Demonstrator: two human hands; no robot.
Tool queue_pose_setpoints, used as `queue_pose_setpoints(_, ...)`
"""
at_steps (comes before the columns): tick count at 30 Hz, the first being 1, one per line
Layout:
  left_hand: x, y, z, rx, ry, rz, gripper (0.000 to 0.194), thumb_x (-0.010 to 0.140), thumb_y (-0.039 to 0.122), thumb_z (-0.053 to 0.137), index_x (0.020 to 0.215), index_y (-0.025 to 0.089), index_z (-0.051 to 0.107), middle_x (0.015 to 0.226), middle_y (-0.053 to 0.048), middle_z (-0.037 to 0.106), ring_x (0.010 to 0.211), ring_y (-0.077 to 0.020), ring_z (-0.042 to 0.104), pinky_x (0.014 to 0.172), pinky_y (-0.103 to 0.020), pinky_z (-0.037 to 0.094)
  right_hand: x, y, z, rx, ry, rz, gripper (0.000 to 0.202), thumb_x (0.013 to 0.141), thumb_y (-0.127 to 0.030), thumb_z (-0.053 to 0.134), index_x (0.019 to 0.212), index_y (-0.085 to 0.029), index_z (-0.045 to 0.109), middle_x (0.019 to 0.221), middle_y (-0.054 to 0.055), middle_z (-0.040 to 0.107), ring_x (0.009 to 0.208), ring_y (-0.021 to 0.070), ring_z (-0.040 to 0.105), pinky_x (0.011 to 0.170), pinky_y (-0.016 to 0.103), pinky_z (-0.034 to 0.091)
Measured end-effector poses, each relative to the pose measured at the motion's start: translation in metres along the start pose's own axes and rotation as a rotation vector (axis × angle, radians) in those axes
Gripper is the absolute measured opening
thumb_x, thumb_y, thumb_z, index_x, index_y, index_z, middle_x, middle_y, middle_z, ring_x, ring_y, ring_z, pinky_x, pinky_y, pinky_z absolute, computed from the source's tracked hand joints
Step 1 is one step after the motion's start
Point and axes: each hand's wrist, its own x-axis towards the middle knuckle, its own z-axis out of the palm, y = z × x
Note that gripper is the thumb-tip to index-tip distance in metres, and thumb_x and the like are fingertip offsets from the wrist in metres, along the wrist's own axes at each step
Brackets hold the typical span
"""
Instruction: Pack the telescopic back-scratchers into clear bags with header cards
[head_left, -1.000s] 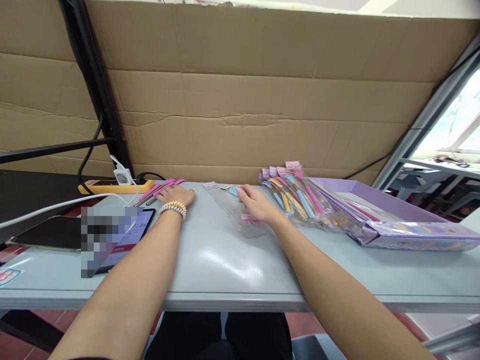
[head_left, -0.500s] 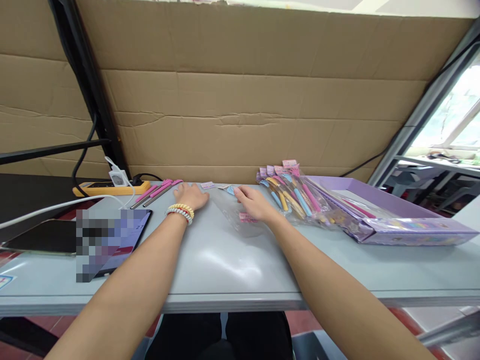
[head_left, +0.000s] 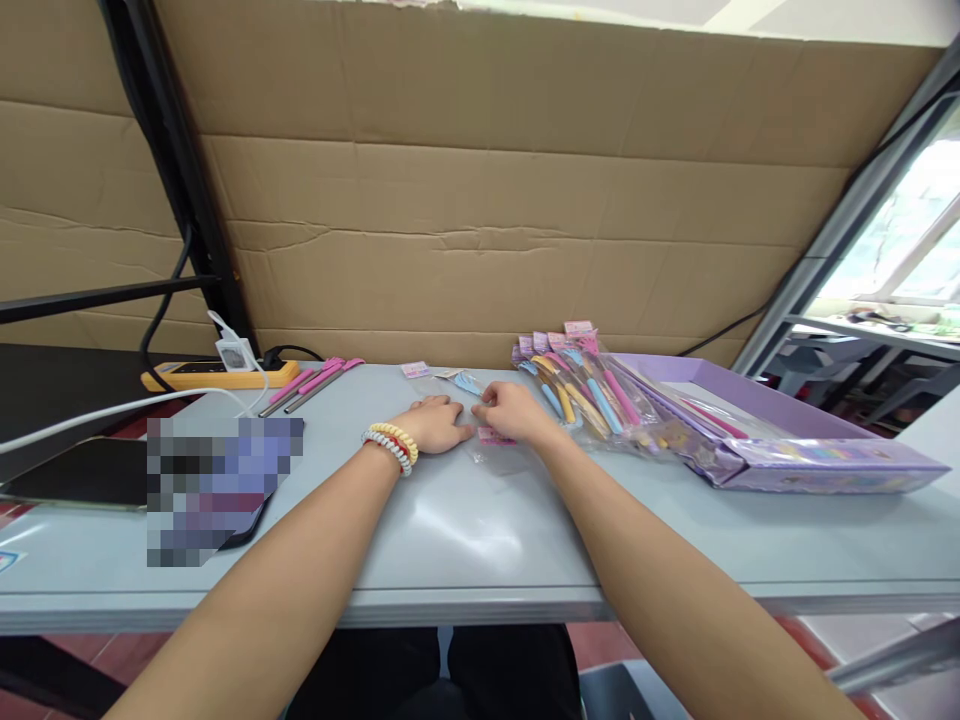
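Note:
My left hand (head_left: pixel 435 424), with bracelets at the wrist, lies palm down over clear plastic packaging on the grey table, its fingers apart. Close to its right, my right hand (head_left: pixel 512 410) has its fingers bent together at the plastic; what they pinch is too small to make out. A pink label (head_left: pixel 495 436) shows between the hands. Just behind them lie a light blue piece (head_left: pixel 468 383) in clear plastic and a small pink-and-white card (head_left: pixel 415 369). Several wrapped colourful pens (head_left: pixel 592 390) are heaped to the right of my right hand.
Pink-and-silver pens (head_left: pixel 315 380) lie at the back left beside a yellow power strip (head_left: pixel 225 375) with a white charger and cable. A tablet (head_left: pixel 247 480) and a dark device (head_left: pixel 82 475) rest at the left. A purple box (head_left: pixel 832 463) stands at the right, before a cardboard wall.
My left hand has moved right and nearer to me, onto the plastic beside my right hand. My right hand has shifted slightly and its fingers are more bent.

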Motion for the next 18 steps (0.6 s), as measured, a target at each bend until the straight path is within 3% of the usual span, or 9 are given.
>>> queue_pose_setpoints(9, -0.001, -0.002, -0.004, -0.022, -0.012, 0.03, 0.061, 0.078, 0.06, 0.04, 0.122, 0.019, 0.054, 0.135, -0.012, 0.051, 0.121, -0.0283, 0.049, 0.098, -0.036, 0.039, -0.003, 0.001, -0.007, -0.093, 0.207, 0.081, 0.032, 0.073, -0.031, 0.06, 0.099, -0.012, 0.065, 0.106, 0.02, 0.062, 0.101, 0.0324, 0.056, 0.081, 0.038, 0.042)
queue_pose_setpoints(12, -0.003, -0.002, -0.007, -0.015, -0.024, 0.043, 0.063, 0.079, 0.059, 0.038, 0.125, 0.019, 0.052, 0.135, -0.012, 0.051, 0.122, -0.0272, 0.048, 0.1, -0.035, 0.038, -0.003, 0.003, -0.008, -0.118, 0.165, 0.135, 0.037, 0.071, -0.027, 0.062, 0.103, -0.01, 0.063, 0.106, 0.023, 0.061, 0.104, 0.0357, 0.056, 0.082, 0.041, 0.042)
queue_pose_setpoints(18, -0.008, 0.002, -0.011, -0.032, -0.067, 0.042, 0.066, 0.08, 0.059, 0.035, 0.128, 0.016, 0.049, 0.137, -0.015, 0.047, 0.123, -0.0302, 0.046, 0.101, -0.04, 0.037, -0.003, 0.0, -0.01, -0.201, -0.018, 0.251, 0.05, 0.07, -0.025, 0.061, 0.118, -0.012, 0.057, 0.109, 0.017, 0.064, 0.101, 0.0306, 0.061, 0.075, 0.034, 0.046)
